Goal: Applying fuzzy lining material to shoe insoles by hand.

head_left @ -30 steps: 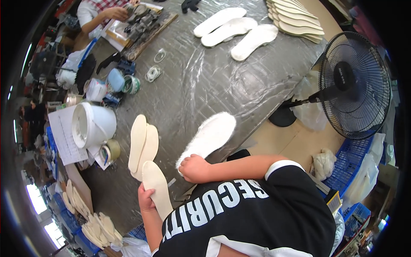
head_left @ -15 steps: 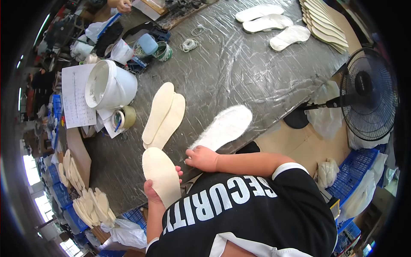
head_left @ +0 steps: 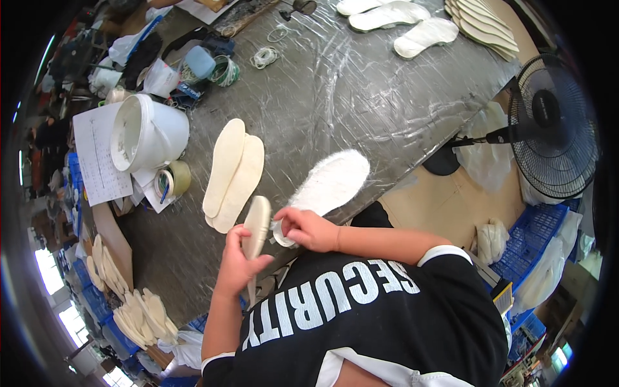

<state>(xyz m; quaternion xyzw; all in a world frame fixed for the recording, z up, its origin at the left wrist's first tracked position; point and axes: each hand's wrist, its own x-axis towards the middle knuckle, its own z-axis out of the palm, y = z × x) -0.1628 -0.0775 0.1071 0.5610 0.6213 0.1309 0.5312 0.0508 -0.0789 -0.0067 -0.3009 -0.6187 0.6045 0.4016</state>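
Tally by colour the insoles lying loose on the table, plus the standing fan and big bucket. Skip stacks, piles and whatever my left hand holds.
Cream insoles: 2
White insoles, one cut off by the frame: 4
Black fan: 1
White bucket: 1
Total: 8

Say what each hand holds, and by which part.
Left hand: a cream insole, gripped around its middle. Right hand: at the near end of the fluffy white insole; gripping cannot be told.
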